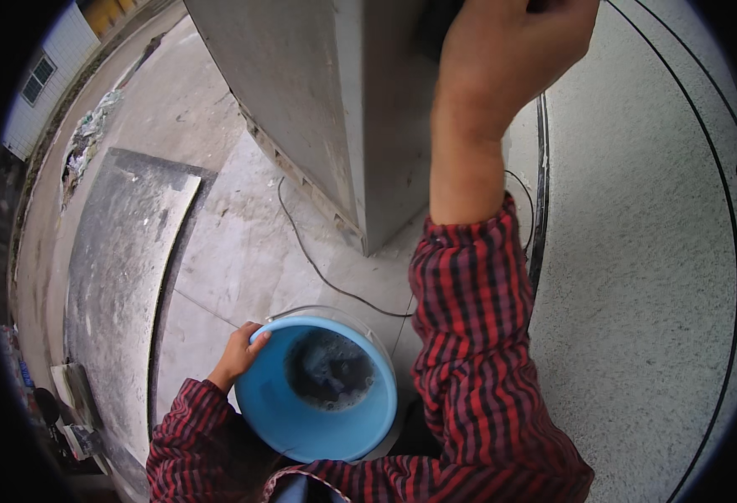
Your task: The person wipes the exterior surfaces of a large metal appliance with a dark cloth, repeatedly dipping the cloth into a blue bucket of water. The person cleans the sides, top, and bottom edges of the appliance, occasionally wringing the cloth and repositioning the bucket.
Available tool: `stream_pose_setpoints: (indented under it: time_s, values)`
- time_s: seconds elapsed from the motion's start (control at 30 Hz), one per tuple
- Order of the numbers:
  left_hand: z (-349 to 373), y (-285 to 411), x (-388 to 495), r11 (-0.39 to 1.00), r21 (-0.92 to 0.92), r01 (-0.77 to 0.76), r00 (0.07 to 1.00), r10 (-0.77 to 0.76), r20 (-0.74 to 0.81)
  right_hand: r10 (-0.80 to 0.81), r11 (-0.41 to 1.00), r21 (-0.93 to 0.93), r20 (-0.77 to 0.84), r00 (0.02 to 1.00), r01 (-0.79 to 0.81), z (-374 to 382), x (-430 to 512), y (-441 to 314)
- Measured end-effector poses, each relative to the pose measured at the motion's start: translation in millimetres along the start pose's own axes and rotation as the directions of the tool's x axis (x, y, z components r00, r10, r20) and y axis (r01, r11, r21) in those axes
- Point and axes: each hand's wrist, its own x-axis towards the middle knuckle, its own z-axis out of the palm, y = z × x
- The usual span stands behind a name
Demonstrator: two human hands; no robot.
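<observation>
My left hand grips the rim of a blue plastic bucket, thumb on the edge. Dark, sudsy water lies at the bucket's bottom. A thin wire handle rests along its far side. My right hand is raised at the top of the view, its fingers curled and cut off by the frame's edge, so whether it holds anything is hidden. Beside it stands a tall grey pillar-like structure. Both my arms wear red and black striped sleeves.
A thin dark cable crosses the tiled floor behind the bucket. A worn grey board lies at left, with assorted items near its lower end. At right is a large speckled pale surface with black lines. Debris lies farther off.
</observation>
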Motion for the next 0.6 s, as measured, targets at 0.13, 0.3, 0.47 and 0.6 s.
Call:
stream_pose_setpoints:
  time_s: [0.13,0.3,0.47,0.6]
  values:
    - [-0.1,2.0,0.8,0.999,0.036,-0.027,1.0,0.028,-0.015,0.147,0.988,-0.021,-0.187,0.971,-0.153,-12.6,-88.5,13.7]
    - [0.6,6.4,-1.3,0.998,0.031,-0.046,0.998,0.047,-0.049,0.592,0.761,-0.156,-0.23,0.773,-0.629,-77.5,-232.7,104.6]
    - [-0.7,14.9,-0.4,0.996,0.082,-0.033,0.998,0.037,-0.056,0.771,0.473,-0.372,-0.265,0.58,-0.799,-132.0,-332.6,184.1]
    - [-0.7,16.7,0.4,0.985,0.171,0.013,0.999,-0.004,-0.052,0.878,0.194,-0.472,-0.308,0.367,-0.86,-157.3,-390.3,214.8]
